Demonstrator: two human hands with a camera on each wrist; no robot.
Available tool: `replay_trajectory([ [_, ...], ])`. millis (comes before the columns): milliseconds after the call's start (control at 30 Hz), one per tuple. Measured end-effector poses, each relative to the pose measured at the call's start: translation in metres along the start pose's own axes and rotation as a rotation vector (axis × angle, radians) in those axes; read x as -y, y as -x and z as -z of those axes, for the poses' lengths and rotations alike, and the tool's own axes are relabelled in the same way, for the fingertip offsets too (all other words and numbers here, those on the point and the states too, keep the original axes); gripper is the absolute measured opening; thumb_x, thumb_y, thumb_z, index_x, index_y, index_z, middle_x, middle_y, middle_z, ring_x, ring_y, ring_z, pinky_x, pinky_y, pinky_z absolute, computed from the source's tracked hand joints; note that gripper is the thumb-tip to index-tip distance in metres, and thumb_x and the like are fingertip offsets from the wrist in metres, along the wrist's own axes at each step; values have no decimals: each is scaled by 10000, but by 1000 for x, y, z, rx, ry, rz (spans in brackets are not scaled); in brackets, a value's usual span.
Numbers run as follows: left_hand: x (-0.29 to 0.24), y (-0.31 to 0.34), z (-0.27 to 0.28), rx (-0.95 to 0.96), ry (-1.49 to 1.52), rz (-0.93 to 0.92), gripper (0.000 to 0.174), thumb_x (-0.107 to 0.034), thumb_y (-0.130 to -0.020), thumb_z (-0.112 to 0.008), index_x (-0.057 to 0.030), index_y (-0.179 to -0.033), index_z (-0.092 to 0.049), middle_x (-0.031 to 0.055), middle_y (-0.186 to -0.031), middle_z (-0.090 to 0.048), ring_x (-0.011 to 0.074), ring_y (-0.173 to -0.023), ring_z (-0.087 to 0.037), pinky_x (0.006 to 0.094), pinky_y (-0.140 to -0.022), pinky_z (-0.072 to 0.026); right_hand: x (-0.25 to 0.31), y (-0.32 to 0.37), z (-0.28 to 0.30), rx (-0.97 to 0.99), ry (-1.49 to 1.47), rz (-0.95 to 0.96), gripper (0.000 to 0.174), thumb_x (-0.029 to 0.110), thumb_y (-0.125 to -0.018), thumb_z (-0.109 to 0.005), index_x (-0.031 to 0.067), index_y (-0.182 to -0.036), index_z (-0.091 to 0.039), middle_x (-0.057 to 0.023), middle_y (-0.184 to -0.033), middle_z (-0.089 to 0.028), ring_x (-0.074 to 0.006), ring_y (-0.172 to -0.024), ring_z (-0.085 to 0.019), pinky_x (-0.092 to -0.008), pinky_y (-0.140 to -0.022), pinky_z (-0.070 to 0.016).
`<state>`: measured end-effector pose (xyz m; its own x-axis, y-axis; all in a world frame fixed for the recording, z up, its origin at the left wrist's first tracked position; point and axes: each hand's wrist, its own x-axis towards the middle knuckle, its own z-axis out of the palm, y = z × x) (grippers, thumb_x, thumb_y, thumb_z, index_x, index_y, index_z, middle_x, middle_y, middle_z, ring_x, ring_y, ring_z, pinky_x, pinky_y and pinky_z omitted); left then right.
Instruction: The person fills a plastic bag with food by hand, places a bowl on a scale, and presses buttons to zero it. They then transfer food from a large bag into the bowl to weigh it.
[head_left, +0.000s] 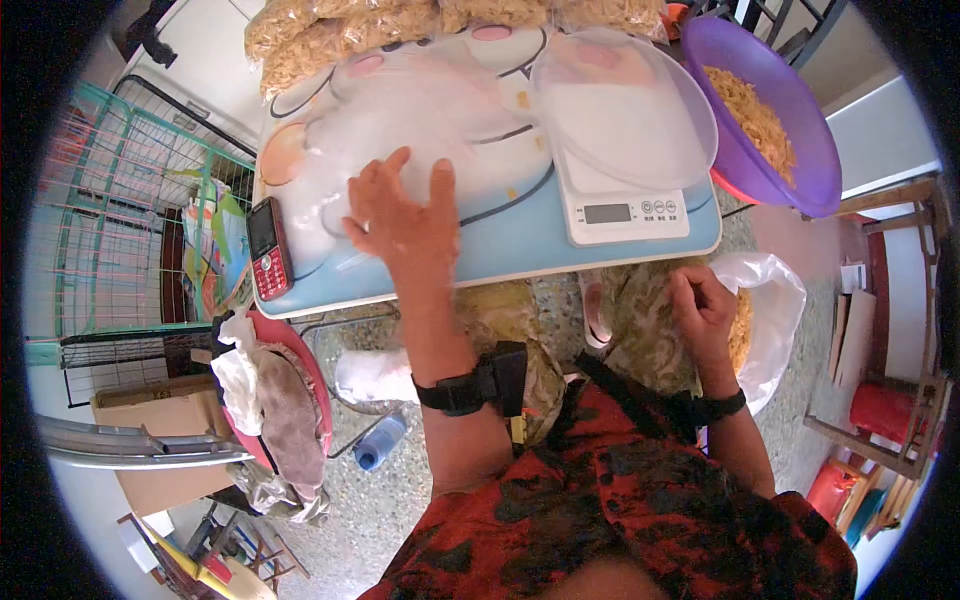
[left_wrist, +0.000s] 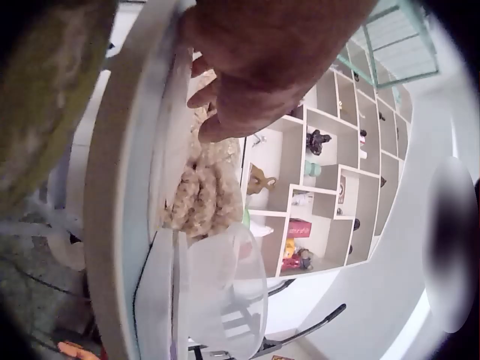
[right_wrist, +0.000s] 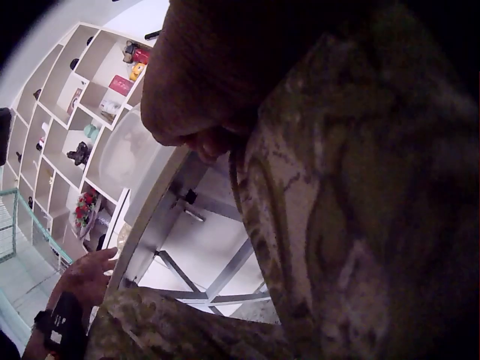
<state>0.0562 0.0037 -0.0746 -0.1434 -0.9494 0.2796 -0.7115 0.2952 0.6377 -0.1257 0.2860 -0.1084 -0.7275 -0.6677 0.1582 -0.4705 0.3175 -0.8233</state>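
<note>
My left hand [head_left: 405, 215] reaches over the table with its fingers spread, resting on a spread of thin clear plastic bags [head_left: 330, 140]; nothing is gripped in it. In the left wrist view its fingers [left_wrist: 214, 124] point down toward the tabletop. My right hand [head_left: 703, 315] lies on the knee of the camouflage trousers [head_left: 645, 320], fingers loosely curled and holding nothing. A white digital scale [head_left: 628, 225] stands to the right of the bags. On the scale sits a clear round plastic container [head_left: 640, 120].
Filled bags of yellowish dry pieces [head_left: 390, 35] line the table's far edge. A purple basin [head_left: 815, 165] of similar pieces stands at the right. A red phone [head_left: 268, 250] lies at the left edge. An open white bag [head_left: 785, 300] stands beside the right knee.
</note>
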Motion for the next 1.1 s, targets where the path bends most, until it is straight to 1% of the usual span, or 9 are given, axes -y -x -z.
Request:
replay_trajectory([
  [167, -6, -4, -3, 37, 42, 14, 531, -463, -807, -673, -135, -1220, -611, 137, -1392, -458, 299, -1405, -283, 590, -1125, -66, -5, 3, 1, 0, 16, -4, 100, 114, -884, -670, 15, -897, -661, -74, -773, -654, -146, -681, -621, -281, -632, -499],
  [367, -4, -17, -3, 28, -78, 79, 571, -501, -817, -646, -90, -1213, -612, 130, -1369, -487, 285, -1376, -329, 594, -1120, -103, 2, 4, 4, 1, -30, -36, 105, 125, -883, -679, 22, -902, -669, -71, -758, -648, -136, -654, -600, -274, -615, -491],
  [467, -6, -16, -4, -40, -32, 75, 544, -452, -828, -662, -69, -1212, -613, 134, -1307, -536, 302, -1328, -387, 547, -1120, -165, -3, 6, 5, -9, -26, -6, 98, 121, -877, -684, 27, -899, -671, -74, -765, -655, -143, -660, -616, -279, -613, -495],
  [567, -24, -10, 3, -127, 110, 13, 484, -371, -843, -683, -38, -1188, -625, 159, -1240, -572, 310, -1255, -467, 459, -1084, -287, -5, 7, 8, -8, -22, -4, 93, 119, -873, -686, 28, -891, -673, -77, -774, -664, -154, -667, -629, -288, -620, -503],
  [667, -61, -2, 4, -115, 424, -14, 411, -314, -875, -679, -15, -1154, -640, 165, -1178, -590, 286, -1156, -546, 372, -980, -410, -3, 8, 10, -11, -16, -11, 90, 119, -869, -688, 32, -882, -673, -80, -779, -670, -162, -666, -632, -294, -621, -506],
  [767, -82, -2, -12, -26, 735, 68, 361, -311, -897, -675, -6, -1089, -656, 124, -1015, -631, 196, -954, -606, 299, -803, -478, -1, 8, 12, -3, -3, 9, 88, 120, -863, -691, 36, -879, -674, -83, -779, -669, -174, -665, -634, -299, -620, -506],
  [867, -99, -3, -18, 54, 1014, 164, 329, -326, -914, -661, -14, -1017, -656, 59, -859, -630, 109, -738, -573, 226, -632, -445, 8, 9, 16, 10, 34, 34, 84, 120, -858, -692, 39, -874, -673, -86, -778, -665, -188, -671, -641, -303, -620, -507],
  [967, -105, -15, -25, 4, 1074, 219, 305, -333, -914, -665, -31, -958, -650, 17, -760, -613, 61, -611, -506, 190, -522, -373, 8, 10, 17, 22, 50, 73, 78, 116, -854, -691, 43, -871, -670, -90, -780, -663, -208, -674, -645, -307, -623, -508],
  [1100, -107, -19, -22, 49, 1082, 290, 285, -325, -921, -655, -41, -946, -651, 3, -696, -586, 57, -561, -490, 192, -478, -350, 7, 8, 15, 17, 46, 148, 65, 109, -849, -687, 52, -872, -665, -90, -776, -658, -226, -661, -637, -308, -619, -506],
])
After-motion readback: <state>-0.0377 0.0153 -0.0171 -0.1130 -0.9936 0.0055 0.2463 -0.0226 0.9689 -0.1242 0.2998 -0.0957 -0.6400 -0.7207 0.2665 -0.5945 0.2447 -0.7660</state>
